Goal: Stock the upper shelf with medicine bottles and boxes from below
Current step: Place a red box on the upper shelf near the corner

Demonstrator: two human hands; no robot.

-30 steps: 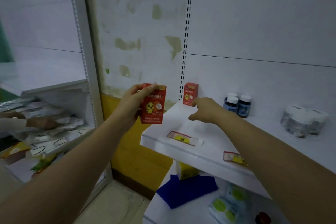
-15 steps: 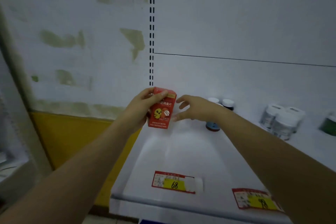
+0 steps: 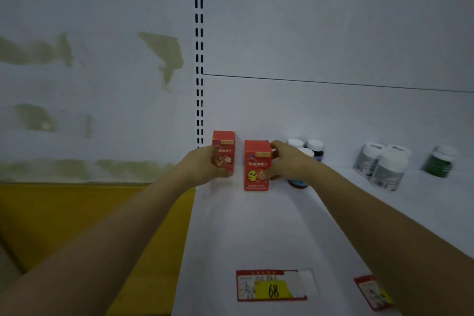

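While two boxes are standing upright at the back of the upper shelf [image 3: 256, 226], the placing step is judged to be nearing completion. The left hand [image 3: 205, 168] is gripping the left red box [image 3: 224, 143] from its left side, just beside the slotted upright [image 3: 199, 59]. The right hand [image 3: 289, 164] is pinching the right red box [image 3: 257, 156], thumb on the front, fingers at the top edge. A narrow gap is separating the boxes. The next move is calling for both hands to let go and draw back without tipping either box. Dark bottles [image 3: 315, 147] are crowding the right hand; white bottles [image 3: 382, 167] and a green bottle [image 3: 440, 161] are standing further right. A price label [image 3: 272, 286] is lying near the front edge.
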